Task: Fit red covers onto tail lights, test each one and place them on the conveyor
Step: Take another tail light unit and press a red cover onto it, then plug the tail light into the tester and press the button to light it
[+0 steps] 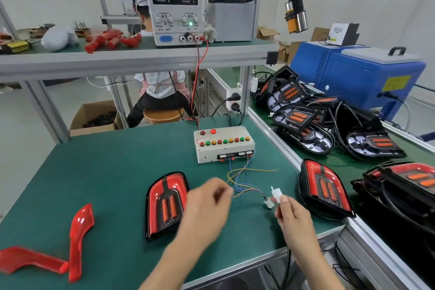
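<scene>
— Red cover is already seated on the tail light (167, 205) in front of us on the green mat (106, 172), so we judge we're at the test step, not the fitting.

— Agreed. Our right hand (294, 219) pinches a white connector (276, 194) between thumb and fingertips, raised just above the mat. A second white plug (269, 203), on the coloured wires (244, 186) from the test box (223, 143), lies just beside it.

— And our left hand (209, 205)?

— Blurred. It sits over the right edge of the light, fingers curled, near the wires; whether it grips anything we cannot tell.

— So how do we mate these well?

— We line the two housings up square first, so the keying matches, and push straight rather than at an angle. We hold the plastic bodies, never the thin wires. We'd steady the box-side plug with the left hand so it doesn't skid away.

— The power supply (175, 9) on the shelf reads zero current and twelve volts.

— Good, that suggests nothing is drawing yet. Once plugged, we watch that current figure and the lamp itself.

— Spare red covers (80, 238) lie well to the left. Another covered light (324, 190) rests at the mat's right edge, by the conveyor (341, 160) where bare lights (299, 115) are piled.

— We keep the wires from snagging on it.
</scene>
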`<state>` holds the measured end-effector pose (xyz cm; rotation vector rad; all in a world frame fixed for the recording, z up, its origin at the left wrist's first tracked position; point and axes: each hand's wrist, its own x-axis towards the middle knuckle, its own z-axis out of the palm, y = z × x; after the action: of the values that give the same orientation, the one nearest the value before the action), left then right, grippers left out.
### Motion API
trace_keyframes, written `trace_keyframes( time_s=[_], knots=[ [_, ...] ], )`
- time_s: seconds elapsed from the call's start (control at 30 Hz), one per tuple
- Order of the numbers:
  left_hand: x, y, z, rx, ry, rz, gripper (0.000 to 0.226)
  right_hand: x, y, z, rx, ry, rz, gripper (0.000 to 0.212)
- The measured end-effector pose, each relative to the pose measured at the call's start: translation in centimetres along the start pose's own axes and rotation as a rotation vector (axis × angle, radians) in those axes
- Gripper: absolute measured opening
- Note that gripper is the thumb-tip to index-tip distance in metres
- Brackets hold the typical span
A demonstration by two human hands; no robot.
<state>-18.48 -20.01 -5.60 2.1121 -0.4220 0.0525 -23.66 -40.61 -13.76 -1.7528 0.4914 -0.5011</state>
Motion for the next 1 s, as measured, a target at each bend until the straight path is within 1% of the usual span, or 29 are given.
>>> trace_keyframes(
  time_s=[0.07, 0.1, 0.17, 0.3, 0.4, 0.5, 0.63, 0.67, 0.73, 0.77, 0.9, 1.0],
  knots=[
    [0.8, 0.2, 3.5, 0.104, -0.216, -0.043, 0.022, 0.1, 0.1, 0.2, -0.041, 0.016, -0.016, 0.045],
    [1.2, 0.2, 5.0, 0.156, -0.283, -0.072, 0.026, 0.2, 0.2, 0.2, -0.051, 0.029, -0.014, 0.045],
    [2.0, 0.1, 7.4, 0.185, -0.352, -0.145, 0.029, 0.4, 0.4, 0.3, -0.059, 0.051, -0.004, 0.045],
    [3.4, 0.3, 10.1, 0.214, -0.315, -0.225, 0.026, 0.8, 0.9, 0.4, -0.100, 0.074, 0.014, 0.047],
    [3.9, 0.4, 11.1, 0.140, -0.284, -0.236, 0.024, 1.1, 1.3, 0.6, -0.139, 0.093, 0.017, 0.048],
    [4.3, 0.5, 11.6, 0.067, -0.286, -0.256, 0.027, 1.4, 1.7, 0.7, -0.140, 0.109, 0.017, 0.050],
    [4.3, 0.3, 11.8, -0.135, -0.242, -0.246, 0.033, 1.4, 1.7, 0.6, -0.071, 0.105, 0.033, 0.046],
    [4.3, 0.2, 11.8, -0.196, -0.226, -0.251, 0.030, 1.3, 1.5, 0.6, -0.065, 0.096, 0.030, 0.044],
    [4.1, -0.2, 11.6, -0.361, -0.223, -0.311, 0.021, 1.1, 1.1, 0.6, -0.069, 0.065, 0.015, 0.043],
    [3.9, -0.5, 11.4, -0.432, -0.228, -0.338, 0.020, 1.0, 0.9, 0.7, -0.077, 0.048, 0.003, 0.043],
    [3.4, -0.9, 10.4, -0.620, -0.245, -0.368, 0.025, 0.5, 0.6, 0.6, -0.091, 0.011, -0.035, 0.046],
    [3.1, -0.7, 9.6, -0.723, -0.190, -0.420, 0.027, 0.5, 0.5, 0.4, -0.072, -0.016, -0.029, 0.045]
  ],
)
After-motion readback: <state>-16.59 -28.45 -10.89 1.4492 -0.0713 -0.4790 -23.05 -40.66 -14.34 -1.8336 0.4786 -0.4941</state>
